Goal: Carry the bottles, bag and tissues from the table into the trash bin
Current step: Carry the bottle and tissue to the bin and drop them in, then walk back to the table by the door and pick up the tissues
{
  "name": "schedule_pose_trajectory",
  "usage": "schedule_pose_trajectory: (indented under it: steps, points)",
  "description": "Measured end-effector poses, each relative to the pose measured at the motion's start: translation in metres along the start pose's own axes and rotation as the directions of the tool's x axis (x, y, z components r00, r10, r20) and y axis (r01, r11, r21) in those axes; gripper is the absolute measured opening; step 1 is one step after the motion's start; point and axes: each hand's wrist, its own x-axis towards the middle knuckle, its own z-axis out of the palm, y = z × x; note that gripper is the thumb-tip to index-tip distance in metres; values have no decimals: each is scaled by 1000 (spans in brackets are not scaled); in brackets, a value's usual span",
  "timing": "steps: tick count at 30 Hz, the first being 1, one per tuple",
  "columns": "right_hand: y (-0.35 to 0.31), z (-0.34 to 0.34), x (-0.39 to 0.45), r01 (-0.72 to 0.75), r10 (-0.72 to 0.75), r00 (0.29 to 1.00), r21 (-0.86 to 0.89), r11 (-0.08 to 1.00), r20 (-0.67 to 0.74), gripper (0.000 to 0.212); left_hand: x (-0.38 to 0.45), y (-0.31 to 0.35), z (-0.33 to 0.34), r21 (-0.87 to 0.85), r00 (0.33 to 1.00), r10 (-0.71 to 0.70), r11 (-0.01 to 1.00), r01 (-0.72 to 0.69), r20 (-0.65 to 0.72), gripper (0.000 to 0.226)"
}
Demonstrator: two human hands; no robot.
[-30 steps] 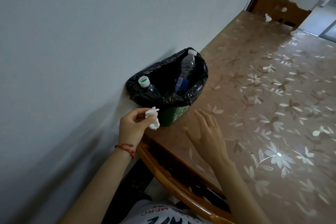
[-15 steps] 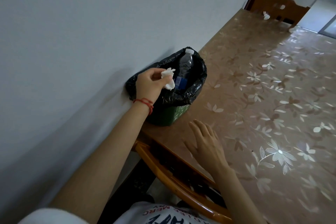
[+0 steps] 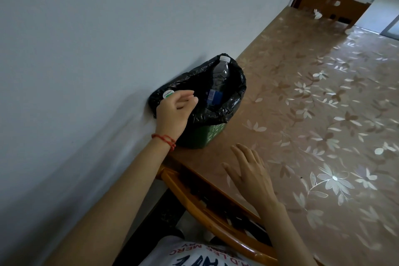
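Fingers (image 3: 191,99) loosely curled, empty, over trash bin (image 3: 212,134)

The trash bin (image 3: 212,135) is dark green with pale markings on its side, lined with a glossy black bag (image 3: 234,84). A clear bottle (image 3: 220,71) inside has a white cap and a blue label; a second bottle cap (image 3: 168,93) is white with green. The bench (image 3: 302,114) wears a tan-brown cover patterned with white and brown flowers and leaves. A red string bracelet (image 3: 165,139) circles the left wrist. The wall (image 3: 86,39) is pale grey-blue, the chair (image 3: 207,209) orange-brown wood. A white tissue (image 3: 317,13) lies at the far end.
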Motion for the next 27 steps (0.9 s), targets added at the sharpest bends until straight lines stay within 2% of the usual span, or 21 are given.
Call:
schedule_pose_trajectory:
  steps: [6, 8, 10, 13, 16, 18, 20, 22, 27]
  points:
    - [9, 2, -5, -52, 52, 999, -5, 999, -12, 58, -59, -25, -8, -3, 997, 55, 998, -55, 54, 21]
    - [15, 3, -10, -77, 77, 997, 1, 997, -11, 55, -72, -38, -6, 121, 988, 93, 987, -108, 122, 29]
    - [20, 4, -17, -103, 103, 995, -4, 995, -10, 50, -79, -49, -1, 277, 961, 128, 941, -197, 247, 49]
    - [26, 2, -28, -161, 161, 987, -11, 987, -9, 48, -82, -61, 10, 462, 891, 34, 846, -267, 452, 74]
    - [33, -3, -42, -232, 232, 973, 0, 973, -9, 50, -80, -70, 22, 568, 817, -11, 724, -391, 577, 86]
    - [38, -6, -53, -286, 286, 958, 5, 958, -22, 52, -78, -71, 31, 593, 778, -19, 659, -462, 628, 84]
    - [44, -10, -65, -347, 346, 937, 4, 938, -52, 53, -77, -70, 41, 601, 746, -25, 610, -516, 666, 72]
    - [50, -14, -77, -405, 404, 911, 12, 914, -77, 57, -77, -69, 51, 577, 725, 2, 603, -551, 689, 63]
    - [67, -19, -110, -521, 519, 845, 28, 853, -131, 55, -76, -67, 76, 503, 642, 86, 546, -669, 762, 61]
